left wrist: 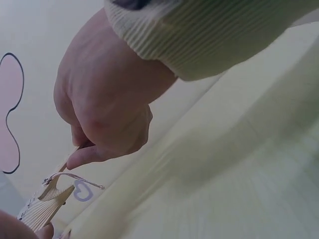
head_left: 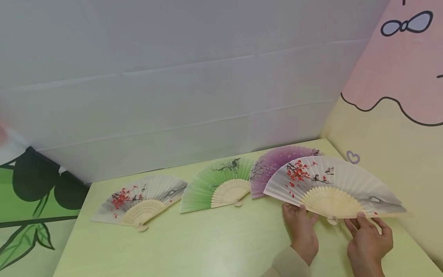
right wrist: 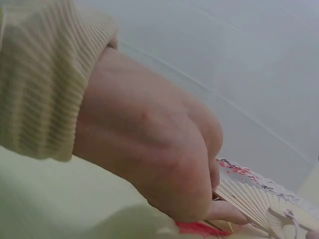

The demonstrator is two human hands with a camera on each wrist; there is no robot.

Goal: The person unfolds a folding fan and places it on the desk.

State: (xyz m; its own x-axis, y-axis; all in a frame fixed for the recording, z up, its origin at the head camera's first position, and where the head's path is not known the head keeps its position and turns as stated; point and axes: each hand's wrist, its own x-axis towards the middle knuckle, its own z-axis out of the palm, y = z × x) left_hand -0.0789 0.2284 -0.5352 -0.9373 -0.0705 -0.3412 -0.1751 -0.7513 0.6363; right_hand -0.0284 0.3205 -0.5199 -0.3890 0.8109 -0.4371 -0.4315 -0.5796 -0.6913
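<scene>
Both my hands hold a spread white folding fan [head_left: 340,175] with red blossoms and pale ribs, at the right of the table in the head view. My left hand [head_left: 302,232] pinches its left lower edge. At the right lower edge, my right hand [head_left: 370,242] pinches the outer guard. The pivot [head_left: 332,220] lies between the hands, with a thin cord on it in the left wrist view. Behind, a purple fan [head_left: 266,165] is partly covered by the white one. The right wrist view shows my left hand [right wrist: 159,139] gripping ribs near the blossoms.
A green fan [head_left: 200,188] lies open left of the purple one. Further left is another white blossom fan [head_left: 133,196]. All rest on a pale yellow-green table [head_left: 194,246]. A grey wall [head_left: 173,96] closes the back, a painted wall [head_left: 387,154] the right.
</scene>
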